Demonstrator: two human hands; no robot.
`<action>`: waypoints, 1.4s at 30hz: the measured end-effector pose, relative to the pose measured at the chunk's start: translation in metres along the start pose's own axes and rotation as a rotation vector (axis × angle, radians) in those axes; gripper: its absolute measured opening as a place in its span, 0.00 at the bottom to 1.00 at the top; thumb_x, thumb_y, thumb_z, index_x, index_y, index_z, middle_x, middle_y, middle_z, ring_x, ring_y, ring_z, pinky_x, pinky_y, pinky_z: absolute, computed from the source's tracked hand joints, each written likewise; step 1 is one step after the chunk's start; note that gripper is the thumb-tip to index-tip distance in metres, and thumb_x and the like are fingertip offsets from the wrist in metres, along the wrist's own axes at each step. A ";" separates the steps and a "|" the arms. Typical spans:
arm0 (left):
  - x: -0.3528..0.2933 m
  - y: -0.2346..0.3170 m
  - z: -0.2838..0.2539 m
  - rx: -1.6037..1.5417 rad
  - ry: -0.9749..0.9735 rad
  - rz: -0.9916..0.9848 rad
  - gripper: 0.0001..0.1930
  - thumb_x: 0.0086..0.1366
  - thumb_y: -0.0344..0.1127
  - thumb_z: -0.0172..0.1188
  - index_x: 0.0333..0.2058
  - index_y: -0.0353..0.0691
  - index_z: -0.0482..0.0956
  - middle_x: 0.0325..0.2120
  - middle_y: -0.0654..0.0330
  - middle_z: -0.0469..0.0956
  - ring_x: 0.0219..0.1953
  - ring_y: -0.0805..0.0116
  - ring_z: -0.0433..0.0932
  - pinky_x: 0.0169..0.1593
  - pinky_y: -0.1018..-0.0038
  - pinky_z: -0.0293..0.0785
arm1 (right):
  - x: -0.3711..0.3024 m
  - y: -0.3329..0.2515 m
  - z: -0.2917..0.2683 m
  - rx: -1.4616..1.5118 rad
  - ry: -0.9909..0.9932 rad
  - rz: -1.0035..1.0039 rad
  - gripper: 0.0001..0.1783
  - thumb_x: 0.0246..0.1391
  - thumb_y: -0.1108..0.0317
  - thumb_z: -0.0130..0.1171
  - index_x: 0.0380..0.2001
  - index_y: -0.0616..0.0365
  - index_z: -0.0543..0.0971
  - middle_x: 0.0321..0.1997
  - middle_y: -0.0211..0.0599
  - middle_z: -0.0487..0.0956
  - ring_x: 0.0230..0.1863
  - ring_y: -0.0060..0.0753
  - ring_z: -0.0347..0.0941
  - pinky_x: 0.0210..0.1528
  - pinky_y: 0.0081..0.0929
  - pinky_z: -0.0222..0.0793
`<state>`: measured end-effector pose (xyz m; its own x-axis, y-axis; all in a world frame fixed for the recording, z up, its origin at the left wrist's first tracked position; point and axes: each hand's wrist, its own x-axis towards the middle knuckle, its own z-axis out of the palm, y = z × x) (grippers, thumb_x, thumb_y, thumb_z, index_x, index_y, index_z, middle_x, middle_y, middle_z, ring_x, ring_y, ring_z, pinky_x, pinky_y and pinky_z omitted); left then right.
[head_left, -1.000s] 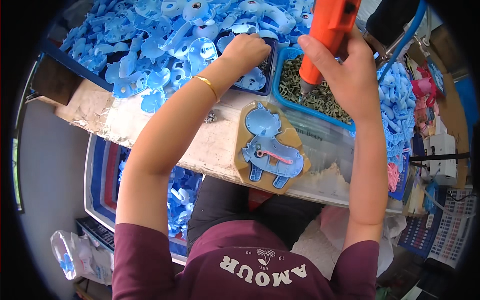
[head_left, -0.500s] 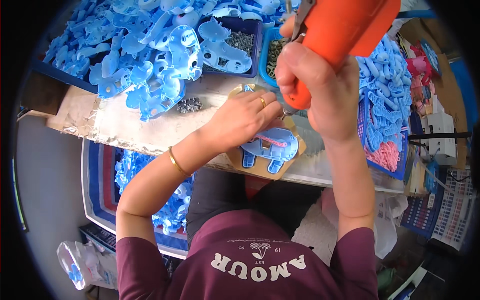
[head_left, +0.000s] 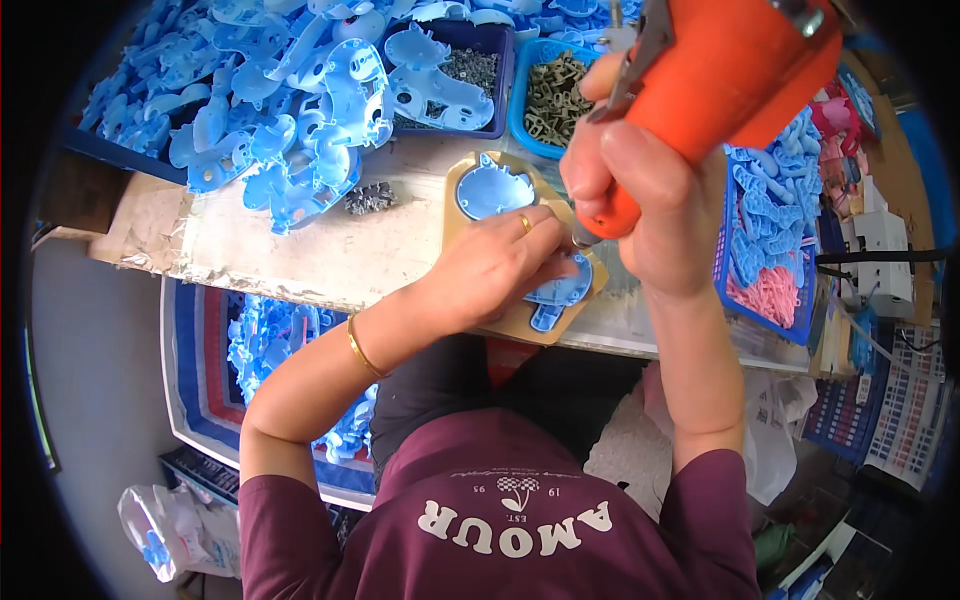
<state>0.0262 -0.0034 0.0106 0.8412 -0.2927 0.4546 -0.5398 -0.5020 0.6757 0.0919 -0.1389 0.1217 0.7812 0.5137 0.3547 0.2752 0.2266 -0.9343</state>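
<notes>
My right hand [head_left: 650, 190] is wrapped round an orange power screwdriver [head_left: 690, 90], its nose pointing down at the work. Below it lies a light-blue plastic shell half [head_left: 560, 290], set in a tan holding block [head_left: 455, 205] on the table. A rounded blue shell piece [head_left: 492, 190] sits in the far part of the same block. Over the middle of the block is my left hand [head_left: 500, 262], fingers bent and pressed together close to the screwdriver's tip. Those fingers hide part of the shell, and what they pinch is too small to see.
Blue shell parts [head_left: 250, 60] are heaped at the far left. A dark blue bin [head_left: 505, 90] holds screws, and a lighter blue tub [head_left: 520, 110] holds small metal pieces. Loose screws [head_left: 370, 198] lie on the table. At right stands a basket [head_left: 735, 290] of blue and pink parts.
My left hand has shifted nearer to me over the shell, uncovering the rounded piece and covering the pink strip. The screwdriver has moved slightly right and nearer.
</notes>
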 end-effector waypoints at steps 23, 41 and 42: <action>-0.018 0.005 0.004 0.466 -0.098 0.101 0.16 0.55 0.45 0.70 0.39 0.44 0.82 0.47 0.63 0.75 0.48 0.65 0.75 0.50 0.68 0.74 | -0.035 0.058 -0.018 -0.022 0.082 -0.043 0.11 0.57 0.67 0.57 0.38 0.64 0.73 0.21 0.33 0.74 0.18 0.17 0.65 0.19 0.17 0.59; -0.037 0.016 -0.012 0.450 -0.041 0.024 0.21 0.57 0.41 0.71 0.48 0.45 0.79 0.54 0.60 0.75 0.52 0.59 0.75 0.56 0.64 0.73 | -0.009 0.016 -0.004 -0.085 -0.123 -0.222 0.18 0.67 0.64 0.58 0.53 0.66 0.72 0.38 0.37 0.79 0.36 0.21 0.74 0.38 0.22 0.70; -0.042 0.016 -0.012 0.457 -0.032 0.025 0.21 0.57 0.41 0.71 0.48 0.45 0.79 0.54 0.60 0.75 0.52 0.59 0.75 0.56 0.64 0.73 | -0.010 0.007 0.009 -0.191 -0.002 -0.266 0.16 0.69 0.65 0.56 0.52 0.65 0.73 0.40 0.38 0.78 0.38 0.23 0.74 0.40 0.25 0.70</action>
<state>-0.0177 0.0108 0.0096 0.8326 -0.3308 0.4442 -0.4971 -0.8001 0.3359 0.0809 -0.1348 0.1122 0.6669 0.4587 0.5872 0.5700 0.1937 -0.7985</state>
